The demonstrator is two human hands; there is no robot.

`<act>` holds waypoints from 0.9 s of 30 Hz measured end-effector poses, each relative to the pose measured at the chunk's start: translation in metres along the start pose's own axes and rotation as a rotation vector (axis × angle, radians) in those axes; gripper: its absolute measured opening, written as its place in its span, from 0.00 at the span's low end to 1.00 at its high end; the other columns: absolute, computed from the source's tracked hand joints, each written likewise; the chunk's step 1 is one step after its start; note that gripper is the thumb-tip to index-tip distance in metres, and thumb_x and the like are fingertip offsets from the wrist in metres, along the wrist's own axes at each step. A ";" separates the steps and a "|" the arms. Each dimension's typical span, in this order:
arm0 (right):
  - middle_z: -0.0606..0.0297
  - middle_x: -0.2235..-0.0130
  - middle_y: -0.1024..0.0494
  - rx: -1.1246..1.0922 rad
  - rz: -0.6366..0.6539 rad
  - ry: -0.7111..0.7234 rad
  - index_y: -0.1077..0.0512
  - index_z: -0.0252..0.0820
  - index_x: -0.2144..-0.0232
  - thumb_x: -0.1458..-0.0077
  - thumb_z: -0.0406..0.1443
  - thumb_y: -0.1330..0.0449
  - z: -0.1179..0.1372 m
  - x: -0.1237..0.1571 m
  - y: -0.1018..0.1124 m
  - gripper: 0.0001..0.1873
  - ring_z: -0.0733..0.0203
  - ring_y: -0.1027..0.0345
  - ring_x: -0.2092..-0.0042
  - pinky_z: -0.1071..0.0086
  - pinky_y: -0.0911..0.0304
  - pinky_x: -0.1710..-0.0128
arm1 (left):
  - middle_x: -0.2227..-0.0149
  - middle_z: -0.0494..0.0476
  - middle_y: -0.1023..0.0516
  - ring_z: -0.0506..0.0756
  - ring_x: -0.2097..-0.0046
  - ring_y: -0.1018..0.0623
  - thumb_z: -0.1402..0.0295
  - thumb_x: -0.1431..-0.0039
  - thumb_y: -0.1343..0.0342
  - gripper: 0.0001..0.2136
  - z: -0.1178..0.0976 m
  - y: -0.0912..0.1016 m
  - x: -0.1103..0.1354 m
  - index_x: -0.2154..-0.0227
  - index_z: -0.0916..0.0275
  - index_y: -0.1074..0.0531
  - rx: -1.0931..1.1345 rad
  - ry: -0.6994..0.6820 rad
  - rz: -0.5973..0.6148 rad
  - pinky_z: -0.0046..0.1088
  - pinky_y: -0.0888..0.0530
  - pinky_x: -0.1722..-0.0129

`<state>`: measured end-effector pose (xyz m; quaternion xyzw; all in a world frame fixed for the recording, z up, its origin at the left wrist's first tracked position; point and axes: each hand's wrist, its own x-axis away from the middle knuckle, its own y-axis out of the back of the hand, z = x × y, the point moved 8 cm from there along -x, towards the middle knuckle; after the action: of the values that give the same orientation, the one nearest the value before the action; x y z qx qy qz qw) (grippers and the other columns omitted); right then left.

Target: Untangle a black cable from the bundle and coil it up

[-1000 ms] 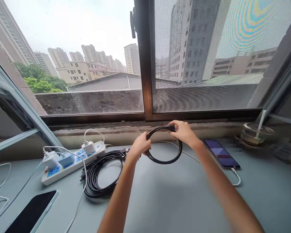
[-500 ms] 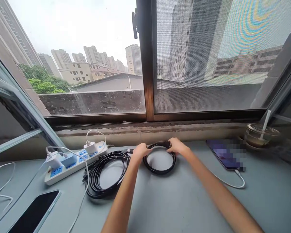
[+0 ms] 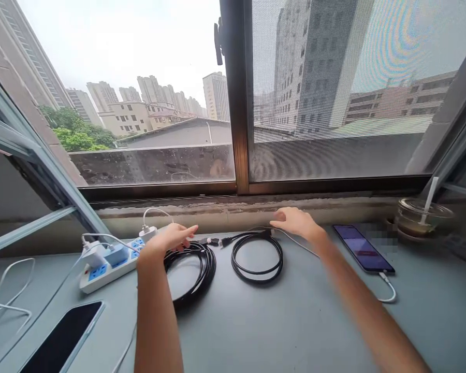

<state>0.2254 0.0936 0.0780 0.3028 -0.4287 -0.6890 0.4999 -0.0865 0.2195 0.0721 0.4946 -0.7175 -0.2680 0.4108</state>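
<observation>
A small coil of black cable (image 3: 257,259) lies flat on the grey sill, its plug end pointing left. My right hand (image 3: 295,221) hovers just above the coil's far right edge, fingers spread, holding nothing. My left hand (image 3: 171,238) is open with fingers stretched out, over the far left rim of a larger black cable coil (image 3: 196,269) that lies beside the small one. Neither hand grips a cable.
A white power strip (image 3: 112,261) with chargers and white leads sits at the left. One dark phone (image 3: 62,339) lies at the near left; another phone (image 3: 363,248) on a white lead lies right. A glass cup with a straw (image 3: 417,217) stands far right.
The small coil, held up in both hands, was lowered onto the sill and let go. My left hand moved left over the larger coil; my right hand lifted off.
</observation>
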 end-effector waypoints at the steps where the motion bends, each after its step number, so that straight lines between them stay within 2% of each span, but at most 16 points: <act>1: 0.60 0.54 0.23 -0.010 -0.026 0.016 0.28 0.45 0.56 0.46 0.45 0.45 0.002 0.006 0.009 0.18 0.54 0.31 0.53 0.62 0.42 0.53 | 0.73 0.63 0.21 0.58 0.72 0.22 0.38 0.63 0.44 0.30 0.013 -0.005 0.000 0.74 0.66 0.26 -0.008 0.086 0.076 0.29 0.31 0.74; 3: 0.64 0.56 0.23 -0.042 -0.085 0.049 0.28 0.48 0.56 0.45 0.46 0.46 0.008 0.019 0.026 0.18 0.57 0.30 0.55 0.63 0.41 0.55 | 0.76 0.65 0.22 0.60 0.73 0.22 0.37 0.66 0.43 0.31 0.026 -0.024 0.001 0.77 0.66 0.25 0.001 0.172 0.269 0.29 0.33 0.76; 5: 0.66 0.60 0.21 -0.106 -0.179 0.101 0.27 0.50 0.58 0.46 0.47 0.46 0.017 0.034 0.042 0.17 0.58 0.29 0.58 0.65 0.41 0.59 | 0.77 0.66 0.23 0.60 0.74 0.22 0.38 0.66 0.41 0.30 0.028 -0.039 0.002 0.78 0.67 0.24 0.016 0.183 0.381 0.28 0.34 0.77; 9: 0.67 0.66 0.20 -0.193 -0.315 0.188 0.25 0.50 0.63 0.48 0.47 0.45 0.036 0.063 0.065 0.15 0.59 0.28 0.64 0.68 0.40 0.66 | 0.79 0.67 0.24 0.58 0.78 0.25 0.41 0.57 0.45 0.29 0.028 -0.055 -0.004 0.84 0.68 0.25 0.022 0.251 0.376 0.29 0.34 0.77; 15: 0.69 0.71 0.21 -0.220 -0.414 0.271 0.23 0.51 0.65 0.48 0.47 0.44 0.053 0.094 0.079 0.14 0.62 0.28 0.70 0.70 0.39 0.72 | 0.87 0.60 0.32 0.53 0.83 0.33 0.45 0.45 0.55 0.30 0.035 -0.073 -0.009 0.88 0.66 0.30 0.079 0.247 0.364 0.29 0.34 0.78; 20: 0.68 0.71 0.21 -0.284 -0.451 0.327 0.23 0.52 0.66 0.47 0.47 0.44 0.058 0.105 0.082 0.13 0.61 0.27 0.69 0.71 0.38 0.74 | 0.84 0.64 0.29 0.58 0.79 0.28 0.43 0.43 0.68 0.33 0.046 -0.080 -0.012 0.86 0.62 0.32 0.135 0.306 0.411 0.32 0.33 0.79; 22: 0.69 0.72 0.21 -0.292 -0.471 0.337 0.23 0.52 0.66 0.47 0.47 0.43 0.058 0.109 0.084 0.12 0.61 0.26 0.69 0.71 0.37 0.74 | 0.83 0.64 0.28 0.58 0.79 0.27 0.45 0.42 0.67 0.31 0.047 -0.080 -0.013 0.86 0.61 0.32 0.124 0.315 0.424 0.31 0.33 0.79; 27: 0.67 0.73 0.22 -0.303 -0.505 0.369 0.23 0.50 0.66 0.46 0.47 0.44 0.058 0.115 0.090 0.13 0.61 0.26 0.70 0.72 0.37 0.75 | 0.80 0.63 0.26 0.53 0.81 0.27 0.49 0.41 0.62 0.29 0.034 -0.074 -0.014 0.85 0.66 0.31 0.102 0.236 0.380 0.27 0.34 0.76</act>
<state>0.1782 -0.0109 0.1855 0.4411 -0.1353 -0.7803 0.4222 -0.0766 0.2046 -0.0089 0.3985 -0.7575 -0.0894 0.5093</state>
